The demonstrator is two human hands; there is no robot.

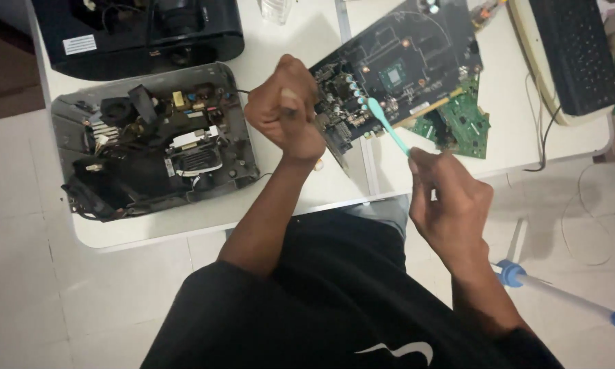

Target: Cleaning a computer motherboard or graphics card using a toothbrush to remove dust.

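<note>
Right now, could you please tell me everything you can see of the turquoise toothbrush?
The turquoise toothbrush is slim, looks plastic, and slants up-left. Its handle end sits in the fingers of the right hand; its head lies on the edge of the dark circuit board, which the left hand grips.

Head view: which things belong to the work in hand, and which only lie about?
In use:
left hand
dark circuit board
right hand
turquoise toothbrush

Lying about:
opened device
green board
black keyboard
black casing
</note>
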